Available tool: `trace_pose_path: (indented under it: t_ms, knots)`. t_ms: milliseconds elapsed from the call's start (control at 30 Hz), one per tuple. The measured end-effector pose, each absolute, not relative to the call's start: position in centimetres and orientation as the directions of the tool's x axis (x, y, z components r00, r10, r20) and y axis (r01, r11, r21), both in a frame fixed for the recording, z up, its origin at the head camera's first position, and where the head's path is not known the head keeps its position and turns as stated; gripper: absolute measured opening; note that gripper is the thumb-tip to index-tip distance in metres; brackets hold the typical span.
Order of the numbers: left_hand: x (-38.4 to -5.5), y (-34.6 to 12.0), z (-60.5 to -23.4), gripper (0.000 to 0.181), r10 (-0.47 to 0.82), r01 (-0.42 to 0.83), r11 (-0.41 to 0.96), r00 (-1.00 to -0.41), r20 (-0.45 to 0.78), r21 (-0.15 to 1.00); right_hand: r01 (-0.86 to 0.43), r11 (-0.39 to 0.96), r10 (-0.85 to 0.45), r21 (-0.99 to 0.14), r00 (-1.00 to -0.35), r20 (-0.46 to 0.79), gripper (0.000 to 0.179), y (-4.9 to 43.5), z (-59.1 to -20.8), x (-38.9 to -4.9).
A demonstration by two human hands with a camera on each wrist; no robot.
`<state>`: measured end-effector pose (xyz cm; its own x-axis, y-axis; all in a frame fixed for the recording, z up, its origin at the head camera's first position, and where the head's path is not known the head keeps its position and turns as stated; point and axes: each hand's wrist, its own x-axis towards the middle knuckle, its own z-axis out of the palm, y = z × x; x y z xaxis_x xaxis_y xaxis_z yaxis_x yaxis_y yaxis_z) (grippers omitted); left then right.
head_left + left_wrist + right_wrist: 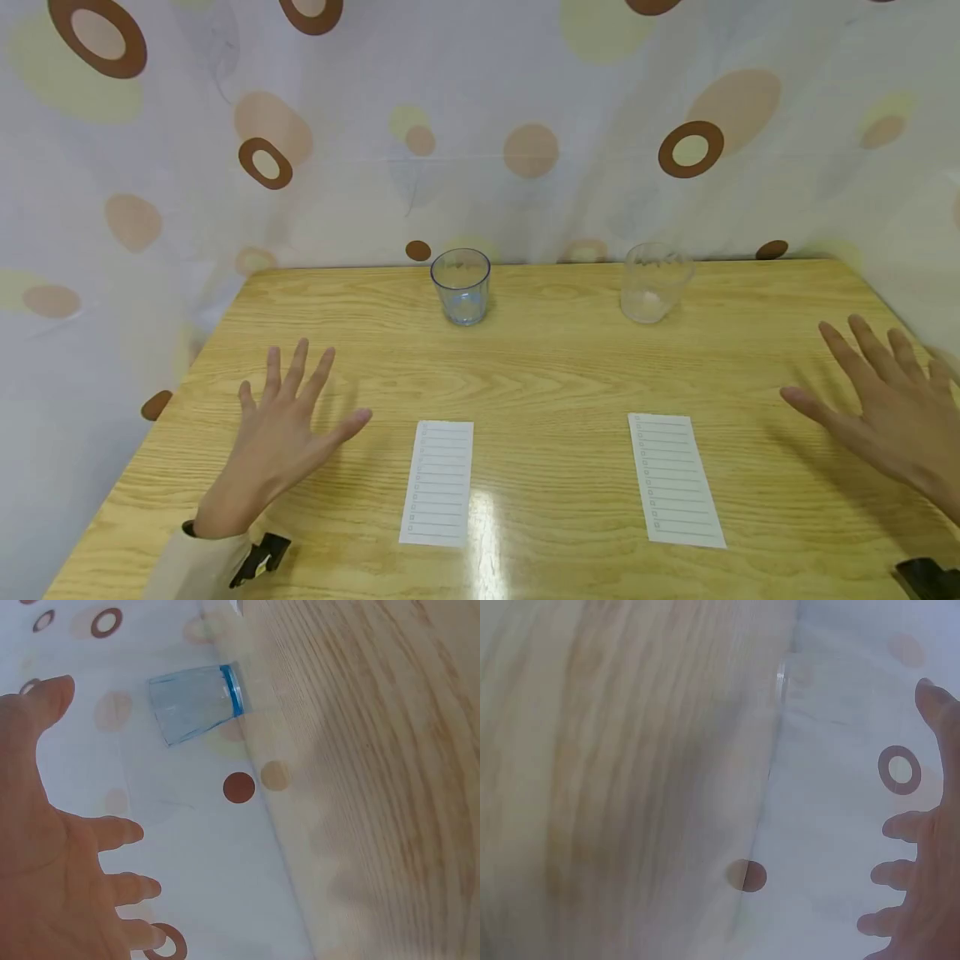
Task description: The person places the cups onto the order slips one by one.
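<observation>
My left hand (pixel 281 433) hovers over the left part of the table, fingers spread, holding nothing. On the far right my right hand (pixel 892 408) is spread the same way, also with nothing in it. Between the hands lie two lined paper slips with checkboxes, a left slip (pixel 438 483) and a right slip (pixel 677 482). Toward the back edge stand a bluish clear cup (pixel 462 287) and a colourless clear cup (pixel 652 283), both upright. The left wrist view shows the bluish cup (pixel 195 701) beyond the left hand's fingers.
The wooden table (pixel 555 367) ends at a white curtain (pixel 480 100) with brown and beige circles, which also hangs along both sides. Black straps (pixel 260 560) sit at the wrists. A bright reflection lies near the left slip.
</observation>
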<state>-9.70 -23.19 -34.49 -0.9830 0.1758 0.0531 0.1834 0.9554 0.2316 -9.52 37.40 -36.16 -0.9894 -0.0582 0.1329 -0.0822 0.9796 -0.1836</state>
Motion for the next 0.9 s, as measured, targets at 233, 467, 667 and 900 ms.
trace_pose_path:
  t_ms: [233,467,667,900]
  knots:
    - [-9.9,-23.0,-34.4,0.093,0.206,0.207,0.952,-0.978,0.031,0.225,-0.103,0.97,-0.075,-0.222,-0.988,0.133,0.095,36.7,-36.0,-9.8]
    - [-9.9,-22.8,-34.7,0.096,0.282,0.276,0.926,-0.959,0.012,0.257,-0.155,0.956,-0.125,-0.248,-0.983,0.135,0.094,35.1,-35.7,-10.4]
    - [-10.0,-22.3,-35.0,0.097,0.335,0.32,0.896,-0.942,0.003,0.308,-0.187,0.911,-0.138,-0.368,-0.978,0.155,0.09,32.8,-35.2,-11.0]
    - [-9.8,-21.9,-35.3,0.1,0.379,0.337,0.86,-0.925,-0.038,0.383,-0.223,0.864,-0.181,-0.451,-0.974,0.135,0.09,29.5,-34.4,-12.3]
